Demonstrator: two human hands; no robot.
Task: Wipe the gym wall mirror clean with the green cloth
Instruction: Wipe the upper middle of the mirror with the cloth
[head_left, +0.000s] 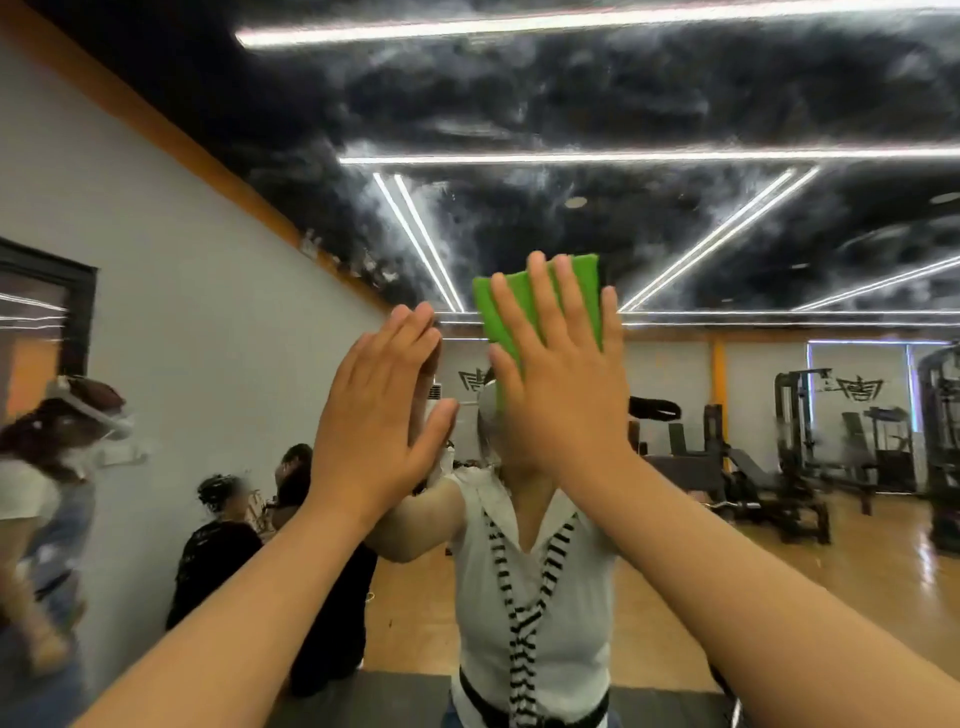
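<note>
Presently: green cloth (540, 306), folded, centre frame, pressed to the mirror (727, 234) under the right hand (561, 395), fingers straight and spread. Left hand (374, 415), left of centre, flat on glass, fingers together. Upper frame cloudy; wiping likely unfinished.

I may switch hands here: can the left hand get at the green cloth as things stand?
Probably yes. The left hand lies open against the mirror just left of the green cloth, with nothing between them. The right hand presses flat over most of the cloth; its top and left edges are bare.
</note>
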